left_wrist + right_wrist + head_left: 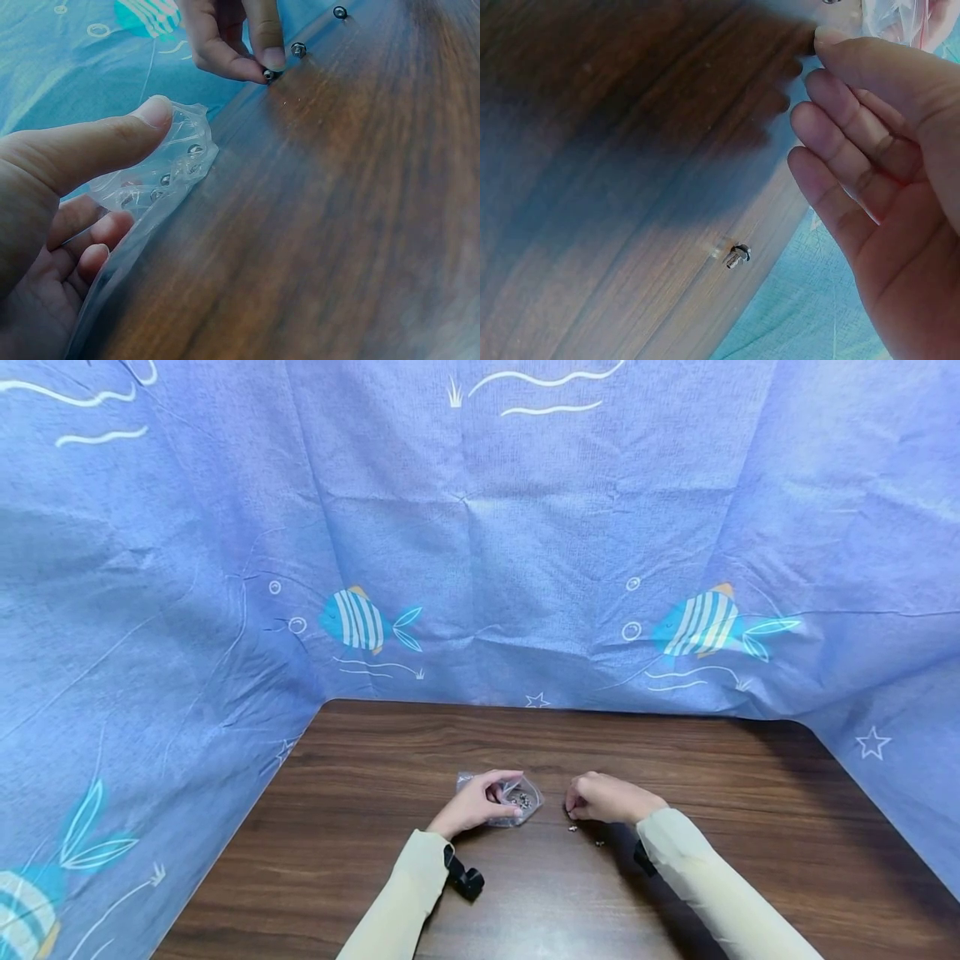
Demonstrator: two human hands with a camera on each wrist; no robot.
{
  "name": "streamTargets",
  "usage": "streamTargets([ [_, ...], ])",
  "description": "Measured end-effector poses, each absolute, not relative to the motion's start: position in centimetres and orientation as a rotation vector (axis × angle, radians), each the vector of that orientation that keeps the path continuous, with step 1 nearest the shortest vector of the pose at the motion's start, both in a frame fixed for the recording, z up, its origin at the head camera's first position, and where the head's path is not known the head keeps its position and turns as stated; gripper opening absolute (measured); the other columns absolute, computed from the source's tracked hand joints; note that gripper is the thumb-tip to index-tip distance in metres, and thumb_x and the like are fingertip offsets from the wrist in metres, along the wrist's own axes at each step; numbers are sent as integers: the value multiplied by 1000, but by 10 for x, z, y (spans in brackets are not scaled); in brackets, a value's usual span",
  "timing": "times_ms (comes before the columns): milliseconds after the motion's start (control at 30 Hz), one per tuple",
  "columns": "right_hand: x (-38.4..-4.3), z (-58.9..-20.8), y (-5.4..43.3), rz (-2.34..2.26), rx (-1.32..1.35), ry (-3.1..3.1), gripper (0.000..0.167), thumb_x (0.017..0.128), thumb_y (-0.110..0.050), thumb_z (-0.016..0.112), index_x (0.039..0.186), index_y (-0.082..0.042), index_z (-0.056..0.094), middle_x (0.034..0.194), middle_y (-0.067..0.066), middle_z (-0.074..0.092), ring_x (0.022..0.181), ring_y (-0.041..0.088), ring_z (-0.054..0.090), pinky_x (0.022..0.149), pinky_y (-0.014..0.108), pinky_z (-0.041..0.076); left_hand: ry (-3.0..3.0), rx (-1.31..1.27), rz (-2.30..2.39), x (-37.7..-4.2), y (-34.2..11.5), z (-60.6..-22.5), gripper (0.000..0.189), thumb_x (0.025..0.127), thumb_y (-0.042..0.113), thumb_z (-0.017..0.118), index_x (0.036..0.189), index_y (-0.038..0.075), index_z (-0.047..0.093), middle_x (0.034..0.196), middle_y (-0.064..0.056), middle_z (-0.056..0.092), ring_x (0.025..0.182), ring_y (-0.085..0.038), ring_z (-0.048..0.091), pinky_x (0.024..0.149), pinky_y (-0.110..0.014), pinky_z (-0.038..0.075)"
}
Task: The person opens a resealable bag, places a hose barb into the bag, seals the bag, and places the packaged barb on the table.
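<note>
My left hand (476,803) holds a clear plastic bag (535,807) on the table, thumb on one side and fingers on the other. Shiny small metal fittings (166,180) lie inside the bag. To its right, my right hand (609,799) pinches one small metal fitting (268,74) between thumb and forefinger, just at the tabletop. Two loose metal fittings (572,828) (599,843) lie on the wood beside the right hand. The right wrist view shows one fitting (737,256) with a hexagonal collar and a narrow tip.
A dark wood-grain table (360,760) spreads under both hands. Behind it and along the sides hangs a blue cloth (525,543) printed with fish. Black wrist straps with cameras (468,882) sit on both forearms.
</note>
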State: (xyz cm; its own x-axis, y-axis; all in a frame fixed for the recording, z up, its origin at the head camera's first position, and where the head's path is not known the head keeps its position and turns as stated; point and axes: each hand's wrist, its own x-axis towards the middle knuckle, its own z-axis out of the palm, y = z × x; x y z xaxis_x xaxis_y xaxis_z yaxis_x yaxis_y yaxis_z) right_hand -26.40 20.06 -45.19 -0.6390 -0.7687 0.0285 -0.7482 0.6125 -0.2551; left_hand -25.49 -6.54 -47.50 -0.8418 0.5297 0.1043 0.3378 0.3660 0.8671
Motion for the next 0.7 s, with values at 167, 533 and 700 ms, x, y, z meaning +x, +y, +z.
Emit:
streamTargets([
  [167,-264,-451,200,-368,-1264,2750,7,83,-7,71,79,-13,71,80,-7,66,73,0,59,66,19,50,2449,773,1476,-272,-66,-505,57,80,16,78,133,11,57,80,-6,58,68,-12,49,58,-20,40],
  [533,-266,-449,199,-395,-1281,2773,5,83,-8,72,79,-11,70,78,-7,64,70,-1,56,64,19,49,2435,769,1496,-272,-66,-505,57,80,19,79,132,14,59,81,-4,57,68,-7,48,59,-19,40],
  [700,-267,-446,197,-411,-1294,2772,5,83,-8,72,79,-11,70,77,-7,64,70,-1,56,64,19,49,2451,766,1486,-271,-65,-505,57,80,13,78,134,10,57,83,-11,59,68,-9,47,58,-19,38],
])
